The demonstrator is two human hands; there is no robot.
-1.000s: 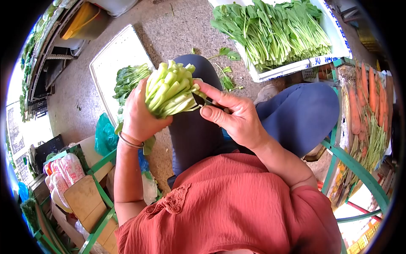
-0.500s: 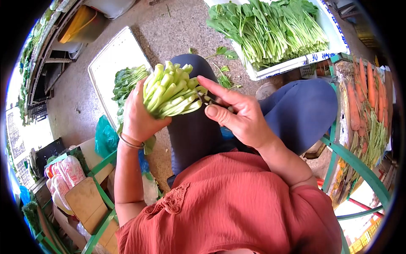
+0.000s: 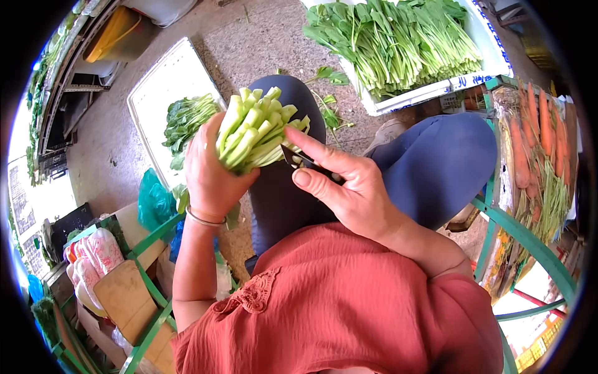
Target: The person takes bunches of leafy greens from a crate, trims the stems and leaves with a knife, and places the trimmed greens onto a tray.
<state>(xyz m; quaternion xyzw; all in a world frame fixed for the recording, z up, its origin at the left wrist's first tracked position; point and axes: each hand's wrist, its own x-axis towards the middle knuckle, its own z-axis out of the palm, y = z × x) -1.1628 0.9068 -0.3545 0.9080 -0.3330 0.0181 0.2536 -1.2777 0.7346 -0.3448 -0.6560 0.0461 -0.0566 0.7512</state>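
My left hand [image 3: 210,165] is closed around a bunch of leafy greens [image 3: 254,128], its pale cut stem ends facing up over my knee. A little foliage shows below the fist; the rest of the leaves are hidden. My right hand [image 3: 352,184] grips a small knife [image 3: 295,157] with a dark blade, its handle mostly covered by the palm. The blade is close against the right side of the stems, with the index finger extended along them. Whether it is cutting into a stem I cannot tell.
Rows of greens [image 3: 398,50] fill a white foam box [image 3: 430,92] at upper right. Another bunch [image 3: 187,117] lies on a white foam tray [image 3: 163,78] at left. Carrots [image 3: 547,128] stand beside a green metal frame [image 3: 529,240] on the right. Leaf scraps [image 3: 333,76] litter the floor.
The left hand and bunch have shifted slightly right, and the stems have turned a little. The right hand has moved slightly left and down, and more of the knife blade shows.
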